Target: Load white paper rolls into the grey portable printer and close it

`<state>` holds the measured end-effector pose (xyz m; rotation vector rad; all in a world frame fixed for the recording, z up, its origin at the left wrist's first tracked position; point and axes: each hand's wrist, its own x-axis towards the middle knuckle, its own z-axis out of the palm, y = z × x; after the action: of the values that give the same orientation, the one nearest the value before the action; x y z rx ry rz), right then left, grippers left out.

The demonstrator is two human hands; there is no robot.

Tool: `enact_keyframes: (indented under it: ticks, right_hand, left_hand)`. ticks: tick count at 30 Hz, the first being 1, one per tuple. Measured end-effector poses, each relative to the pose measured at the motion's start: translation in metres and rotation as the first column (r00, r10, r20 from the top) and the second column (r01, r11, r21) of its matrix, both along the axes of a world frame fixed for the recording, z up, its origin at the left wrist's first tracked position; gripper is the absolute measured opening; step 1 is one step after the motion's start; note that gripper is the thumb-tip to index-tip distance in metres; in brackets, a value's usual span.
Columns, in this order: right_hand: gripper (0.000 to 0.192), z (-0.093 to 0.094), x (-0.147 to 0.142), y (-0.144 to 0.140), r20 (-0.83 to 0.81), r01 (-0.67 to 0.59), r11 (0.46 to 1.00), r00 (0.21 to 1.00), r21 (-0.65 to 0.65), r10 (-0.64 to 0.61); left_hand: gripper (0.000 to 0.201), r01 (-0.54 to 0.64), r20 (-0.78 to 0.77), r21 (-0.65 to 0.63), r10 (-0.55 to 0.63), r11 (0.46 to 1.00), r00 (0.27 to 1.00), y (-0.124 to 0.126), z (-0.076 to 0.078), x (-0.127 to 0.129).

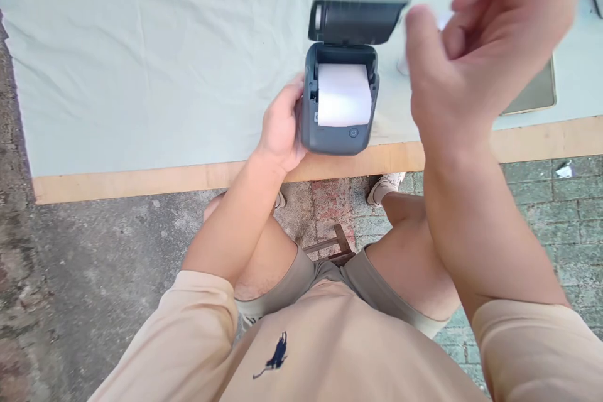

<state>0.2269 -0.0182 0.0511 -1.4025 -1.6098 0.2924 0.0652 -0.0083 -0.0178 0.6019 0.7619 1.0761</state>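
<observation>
A wooden table (141, 185) covered with a pale green cloth (141, 44) fills the upper part of the view; bare wood shows along its near edge. A person sits at that edge, knees under it, in a beige shirt and shorts.

Just beside the near edge, about midway along it, sits a small dark grey label printer (340, 103). Its lid (355, 20) is swung up and back, which leaves the white paper roll (343, 95) inside open to view. A round button (353, 132) sits on the front lip.

The left hand (281, 129) presses against the printer's left side, fingers curled round the casing, seemingly to keep it steady while the lid is up.

The right hand (464, 53) is raised in the air to the right of the printer, blurred, thumb and fingers loosely bent. Something small and white shows behind the fingers; whether they pinch it I cannot tell.

A flat grey-green object (534, 93) lies toward the right edge, partly hidden by that hand.
</observation>
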Motion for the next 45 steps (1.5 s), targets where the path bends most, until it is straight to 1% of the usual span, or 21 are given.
enact_keyframes:
  ticks: [1, 2, 4, 5, 7, 9, 11, 14, 17, 21, 24, 26, 28, 29, 30, 32, 33, 34, 36, 42, 45]
  right_hand:
    - [0.023, 0.002, -0.003, -0.001, -0.044, 0.061, 0.998, 0.997, 0.035, -0.059]
    - [0.023, 0.003, -0.005, -0.001, -0.063, 0.067, 0.997, 0.996, 0.023, -0.065]
    - [0.02, 0.006, -0.007, -0.001, -0.022, -0.078, 0.994, 0.997, -0.077, 0.077]
    - [0.015, 0.006, -0.008, 0.0, 0.026, -0.158, 0.977, 0.986, -0.141, 0.163]
    - [0.007, 0.006, -0.007, 0.002, 0.162, -0.232, 0.938, 0.946, -0.257, 0.279]
    - [0.012, 0.005, -0.006, 0.003, 0.302, -0.2, 0.905, 0.897, -0.376, 0.324]
    - [0.017, 0.006, -0.006, 0.003, 0.394, -0.134, 0.888, 0.86, -0.44, 0.325]
    - [0.019, 0.007, -0.007, 0.0, 0.422, -0.119, 0.888, 0.846, -0.443, 0.324]
    - [0.021, 0.003, -0.01, -0.001, 0.387, -0.137, 0.879, 0.859, -0.456, 0.335]
    - [0.024, 0.0, -0.014, 0.0, 0.339, -0.099, 0.896, 0.903, -0.433, 0.264]
    - [0.034, 0.008, -0.013, -0.003, 0.371, -0.07, 0.903, 0.896, -0.425, 0.244]
    - [0.038, 0.017, -0.009, -0.005, 0.283, -0.102, 0.914, 0.932, -0.393, 0.226]
    - [0.036, 0.022, -0.003, -0.004, 0.026, -0.173, 0.938, 0.982, -0.3, 0.19]
    - [0.034, 0.022, 0.0, -0.003, -0.156, -0.211, 0.945, 0.972, -0.251, 0.176]
    - [0.033, 0.02, 0.004, -0.001, -0.347, -0.251, 0.943, 0.923, -0.22, 0.165]
    - [0.03, 0.011, 0.009, 0.005, -0.642, -0.335, 0.905, 0.76, -0.26, 0.097]
    - [0.029, 0.004, 0.011, 0.007, -0.723, -0.372, 0.875, 0.69, -0.311, 0.037]
    - [0.028, -0.003, 0.012, 0.009, -0.757, -0.394, 0.846, 0.653, -0.359, -0.018]
    - [0.026, -0.019, 0.011, 0.011, -0.721, -0.372, 0.823, 0.69, -0.429, -0.065]
    - [0.027, -0.056, 0.006, 0.013, -0.4, -0.158, 0.93, 0.917, -0.332, 0.013]
    - [0.028, -0.063, 0.006, 0.015, -0.112, -0.088, 0.951, 0.992, -0.297, 0.057]
  left_hand:
    - [0.022, -0.009, -0.013, -0.007, 0.009, 1.0, 1.0, 0.0, -0.001, 0.0]
    - [0.022, -0.012, -0.027, -0.015, 0.012, 1.0, 1.0, 0.001, 0.0, 0.0]
    - [0.022, 0.008, -0.055, -0.026, -0.009, 1.0, 0.998, 0.0, 0.002, -0.001]
    - [0.022, 0.034, -0.061, -0.03, -0.036, 0.999, 0.998, -0.001, 0.004, -0.002]
    - [0.025, 0.093, -0.045, -0.021, -0.094, 0.995, 0.995, -0.003, 0.01, -0.003]
    - [0.025, 0.128, -0.023, 0.008, -0.128, 0.992, 0.991, -0.006, 0.014, -0.004]
    - [0.019, 0.131, -0.029, 0.044, -0.13, 0.99, 0.991, -0.009, 0.018, -0.005]
    - [0.02, 0.146, -0.075, 0.087, -0.139, 0.986, 0.987, -0.011, 0.019, -0.006]
    - [0.022, 0.154, -0.111, 0.104, -0.142, 0.983, 0.984, -0.013, 0.021, -0.006]
    - [0.023, 0.162, -0.095, 0.078, -0.154, 0.984, 0.983, -0.015, 0.023, -0.006]
    - [0.019, 0.148, -0.071, 0.05, -0.144, 0.988, 0.987, -0.014, 0.023, -0.007]
    - [0.014, 0.125, -0.056, 0.036, -0.123, 0.992, 0.991, -0.011, 0.021, -0.009]
    - [0.012, 0.074, -0.042, 0.023, -0.073, 0.997, 0.996, -0.007, 0.019, -0.012]
    - [0.013, 0.045, -0.036, 0.013, -0.044, 0.999, 0.998, -0.004, 0.017, -0.014]
    - [0.014, 0.015, -0.033, 0.002, -0.015, 1.0, 0.999, -0.001, 0.015, -0.016]
    - [0.016, -0.045, -0.04, -0.017, 0.044, 0.999, 0.998, 0.005, 0.013, -0.022]
    - [0.016, -0.069, -0.046, -0.021, 0.068, 0.997, 0.997, 0.007, 0.012, -0.026]
    - [0.017, -0.089, -0.053, -0.018, 0.088, 0.996, 0.995, 0.008, 0.011, -0.029]
    - [0.017, -0.111, -0.069, -0.01, 0.11, 0.994, 0.991, 0.01, 0.012, -0.034]
    - [0.014, -0.133, -0.111, -0.048, 0.127, 0.99, 0.986, 0.008, 0.016, -0.036]
    - [0.013, -0.135, -0.094, -0.049, 0.13, 0.99, 0.987, 0.008, 0.017, -0.034]
